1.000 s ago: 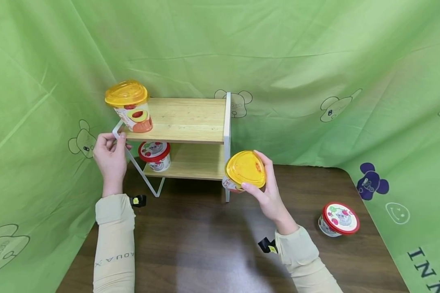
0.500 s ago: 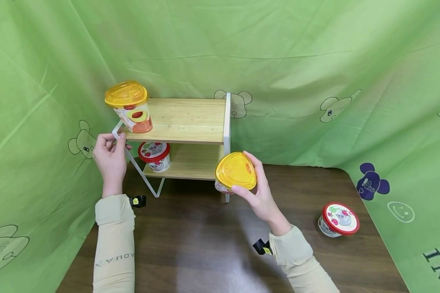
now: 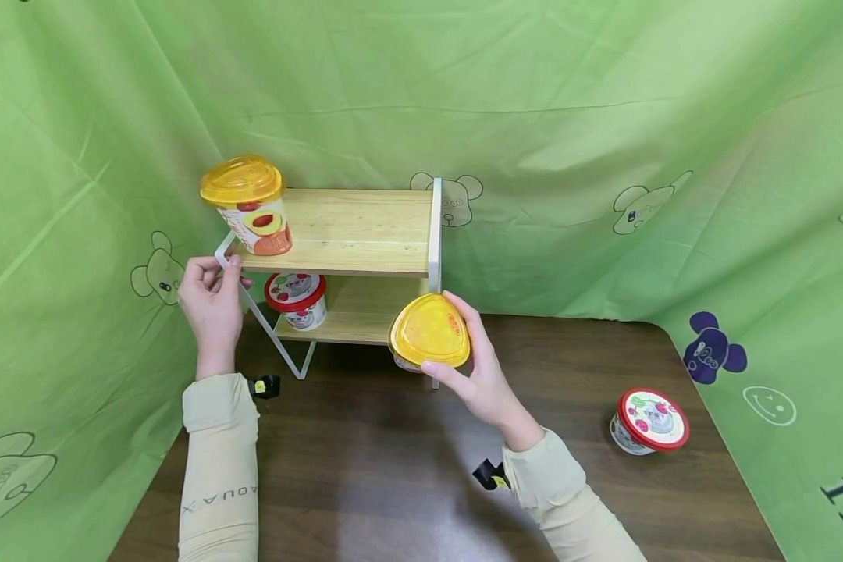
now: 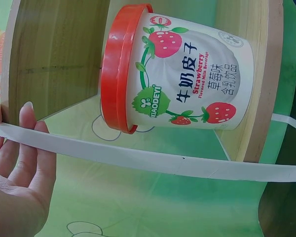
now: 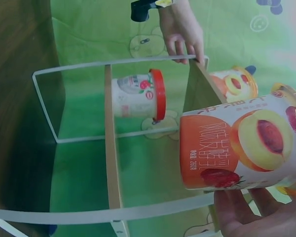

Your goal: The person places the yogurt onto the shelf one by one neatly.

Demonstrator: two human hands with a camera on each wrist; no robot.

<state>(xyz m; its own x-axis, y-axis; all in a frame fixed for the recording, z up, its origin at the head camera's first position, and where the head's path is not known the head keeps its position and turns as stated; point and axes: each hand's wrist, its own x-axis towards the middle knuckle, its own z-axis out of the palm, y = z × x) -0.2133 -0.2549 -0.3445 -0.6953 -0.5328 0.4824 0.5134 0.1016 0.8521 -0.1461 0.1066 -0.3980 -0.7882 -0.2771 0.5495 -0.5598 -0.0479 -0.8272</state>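
My right hand (image 3: 488, 382) grips a yogurt cup (image 3: 430, 331) with a yellow lid by its side, in front of the right end of a small two-tier shelf (image 3: 358, 230). Peach pictures show on this cup's wall (image 5: 261, 131) in the right wrist view. At the shelf's left end, my left hand (image 3: 214, 300) holds the white metal frame (image 4: 153, 155) near the upper board, its fingers behind the bar. Another yellow-lidded peach cup (image 3: 249, 204) stands on the upper board's left end. Below it, a red-lidded strawberry milk cup (image 4: 187, 71) stands upright on the lower board.
A second red-lidded cup (image 3: 649, 421) stands on the dark wooden table (image 3: 393, 484) at the right. Green cloth (image 3: 562, 140) with bear drawings hangs behind the shelf and along both sides. The shelf's right white frame (image 3: 435, 234) rises beside the boards.
My right hand has carried the yellow-lidded yogurt cup leftward, from beyond the shelf's right frame to in front of the lower board's right end. My left hand stays on the frame.
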